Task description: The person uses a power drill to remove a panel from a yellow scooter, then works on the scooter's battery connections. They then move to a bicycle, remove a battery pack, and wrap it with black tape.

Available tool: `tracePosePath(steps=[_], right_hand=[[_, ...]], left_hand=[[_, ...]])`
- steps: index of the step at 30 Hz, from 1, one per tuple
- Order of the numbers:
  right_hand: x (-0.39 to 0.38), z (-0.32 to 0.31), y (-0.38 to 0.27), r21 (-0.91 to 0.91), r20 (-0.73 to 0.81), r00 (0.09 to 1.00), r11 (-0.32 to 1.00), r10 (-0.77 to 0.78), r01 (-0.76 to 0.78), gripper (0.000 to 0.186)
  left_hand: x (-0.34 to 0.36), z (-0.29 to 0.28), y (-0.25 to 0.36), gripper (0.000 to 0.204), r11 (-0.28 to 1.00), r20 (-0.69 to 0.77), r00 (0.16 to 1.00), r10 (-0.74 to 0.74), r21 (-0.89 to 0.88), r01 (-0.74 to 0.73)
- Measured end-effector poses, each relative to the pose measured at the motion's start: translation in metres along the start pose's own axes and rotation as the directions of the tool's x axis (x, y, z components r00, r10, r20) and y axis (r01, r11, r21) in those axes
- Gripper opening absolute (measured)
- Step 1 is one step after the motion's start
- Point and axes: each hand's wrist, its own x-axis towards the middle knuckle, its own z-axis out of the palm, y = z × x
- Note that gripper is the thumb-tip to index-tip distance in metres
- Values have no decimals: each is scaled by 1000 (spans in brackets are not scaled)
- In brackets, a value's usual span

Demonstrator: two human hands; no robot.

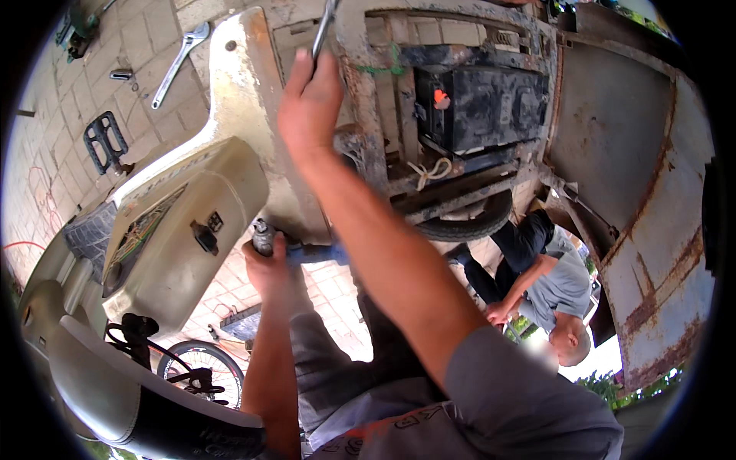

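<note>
My right hand (310,107) is closed on a slim metal rod (326,27), which runs upward past the edge of a worn cream body panel (238,84). My left hand (265,268) grips a dark silver metal fitting (263,236) at the end of a blue part (314,253), below that panel. A cream housing (192,261) with exposed wires is just left of that hand. The rod's far end lies outside the view, and my right forearm hides some of the blue part.
An adjustable wrench (178,65) and a black pedal (106,142) are at upper left. A rusty frame holds a black box (491,107), with a tyre (460,228) below. Another person (560,276) works at lower right beside rusty panels (644,268). A bicycle wheel (175,360) is at lower left.
</note>
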Motion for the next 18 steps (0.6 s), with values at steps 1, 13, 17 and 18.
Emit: tracePosePath(steps=[1,13,17,18], right_hand=[[12,-14,-9,-35,41,994,994,-99,101,26],[95,-304,-4,-395,308,942,919,132,0,24],[113,-282,0,-210,345,937,978,57,18,17],[122,-275,8,-191,370,929,980,15,60,16]], left_hand=[[-1,-2,0,59,1000,2,1000,-5,-7,5],[3,-8,35,66,984,-61,984,169,71,-165],[1,-8,29,66,990,-19,994,105,-93,-106],[2,-6,26,66,974,-20,991,132,-183,-133]])
